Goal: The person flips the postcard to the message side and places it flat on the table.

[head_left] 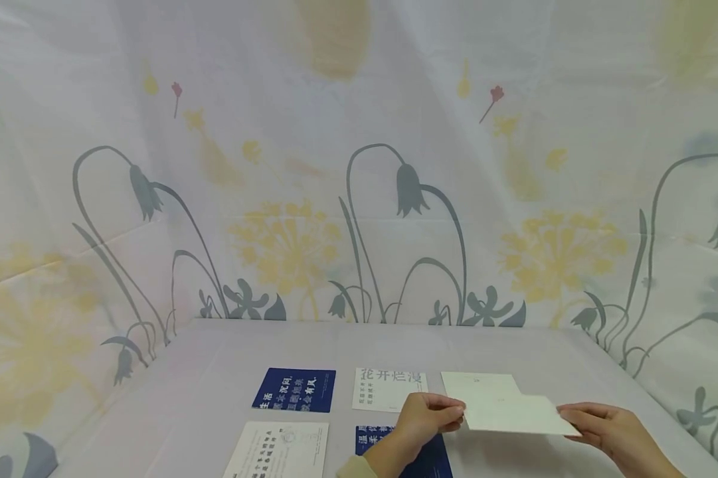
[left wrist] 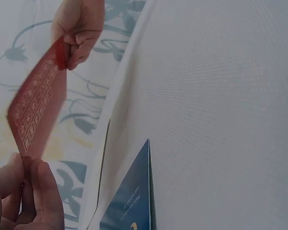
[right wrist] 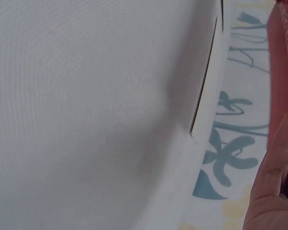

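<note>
Both hands hold a postcard (head_left: pixel 514 417) a little above the table, its blank cream side facing up in the head view. Its underside is red with pale printed characters, as the left wrist view shows on the same postcard (left wrist: pixel 41 103). My left hand (head_left: pixel 418 425) pinches its left end between thumb and fingers. At the opposite end my right hand (head_left: pixel 612 428) pinches the edge. Beyond it lies another cream card (head_left: pixel 477 383), partly covered by the held one. Below my left wrist, a navy card (head_left: pixel 427 458) with white characters is partly hidden.
On the white-covered table (head_left: pixel 173 398), a navy card (head_left: pixel 301 392) lies at the back left, with a white printed card (head_left: pixel 281 448) in front of it. Another white card (head_left: pixel 382 390) with grey characters sits behind my left hand. A flower-patterned curtain (head_left: pixel 311 166) surrounds the table.
</note>
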The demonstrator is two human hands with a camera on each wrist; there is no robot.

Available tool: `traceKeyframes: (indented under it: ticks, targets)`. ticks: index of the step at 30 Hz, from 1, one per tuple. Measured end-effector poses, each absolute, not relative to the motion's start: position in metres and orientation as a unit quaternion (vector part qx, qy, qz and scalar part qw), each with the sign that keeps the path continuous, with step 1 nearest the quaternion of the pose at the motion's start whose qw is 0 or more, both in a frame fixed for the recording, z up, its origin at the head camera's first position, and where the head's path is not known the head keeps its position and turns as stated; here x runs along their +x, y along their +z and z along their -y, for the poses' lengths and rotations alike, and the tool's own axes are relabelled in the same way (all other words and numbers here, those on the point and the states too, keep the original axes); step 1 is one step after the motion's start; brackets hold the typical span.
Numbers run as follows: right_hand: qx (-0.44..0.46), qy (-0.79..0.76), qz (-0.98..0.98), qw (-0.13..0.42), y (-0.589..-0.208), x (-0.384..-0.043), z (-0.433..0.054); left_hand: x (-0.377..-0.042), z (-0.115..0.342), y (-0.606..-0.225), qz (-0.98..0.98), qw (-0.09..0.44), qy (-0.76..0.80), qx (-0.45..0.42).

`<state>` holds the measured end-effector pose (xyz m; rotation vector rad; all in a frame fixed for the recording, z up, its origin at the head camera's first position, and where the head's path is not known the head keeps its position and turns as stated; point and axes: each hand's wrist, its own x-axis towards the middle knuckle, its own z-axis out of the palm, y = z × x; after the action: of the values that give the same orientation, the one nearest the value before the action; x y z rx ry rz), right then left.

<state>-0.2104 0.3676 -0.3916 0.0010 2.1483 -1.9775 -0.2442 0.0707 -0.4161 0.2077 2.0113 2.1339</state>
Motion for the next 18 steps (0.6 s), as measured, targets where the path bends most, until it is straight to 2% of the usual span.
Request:
traceKeyframes:
  ticks: [4,11,18]
  targets:
    - [0.067,-0.628,-0.771,0.079,-0.391,-0.211,-0.363,-0.242,-0.071,-0.415,-0.679,0.108,0.722,0.073]
    - [0.046,-0.59,-0.803,0.07,-0.394,-0.211,-0.362,-0.238,-0.071,-0.417,-0.669,0.113,0.731,0.075]
    - [0.099,-0.537,-0.836,0.051,-0.398,-0.216,-0.353,-0.232,-0.076,-0.417,-0.704,0.1,0.701,0.053]
